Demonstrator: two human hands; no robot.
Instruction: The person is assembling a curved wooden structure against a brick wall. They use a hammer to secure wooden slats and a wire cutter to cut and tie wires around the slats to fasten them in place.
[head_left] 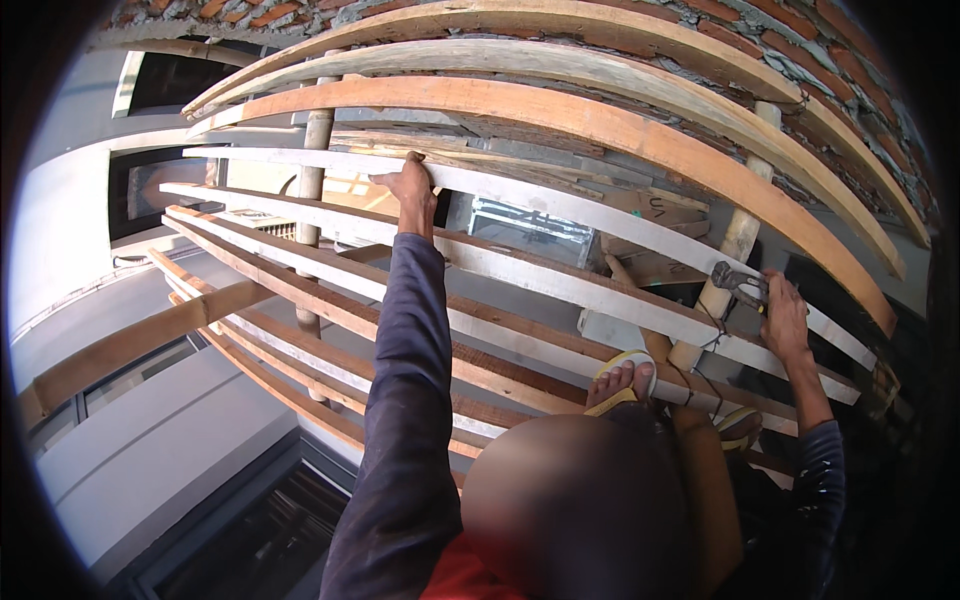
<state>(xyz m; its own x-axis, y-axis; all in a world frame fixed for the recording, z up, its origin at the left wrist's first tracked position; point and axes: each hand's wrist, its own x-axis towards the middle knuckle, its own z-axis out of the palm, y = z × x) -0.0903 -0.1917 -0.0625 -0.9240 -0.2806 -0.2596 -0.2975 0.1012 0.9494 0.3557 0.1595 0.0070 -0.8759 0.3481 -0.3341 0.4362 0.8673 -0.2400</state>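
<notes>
From here I see the left hand (408, 187) wrapped over the white plank (545, 199), presumably steadying it where it lies across the bamboo pole (740, 236), beside an orange plank (480, 95). The right hand (787, 318) is closed on a dark-headed tool (738, 283), maybe a hammer, too small to be sure; it sits near that crossing, probably for easy reach. A brick wall (800, 60) rises beyond; a sandalled foot (622, 380) and a blurred round shape (575, 500) cover the nearer planks (510, 375).

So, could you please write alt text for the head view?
A person's left hand holds a pale wooden beam; the right hand holds a dark tool farther along it. More beams run alongside, with a brick wall beyond and sandalled feet below.
</notes>
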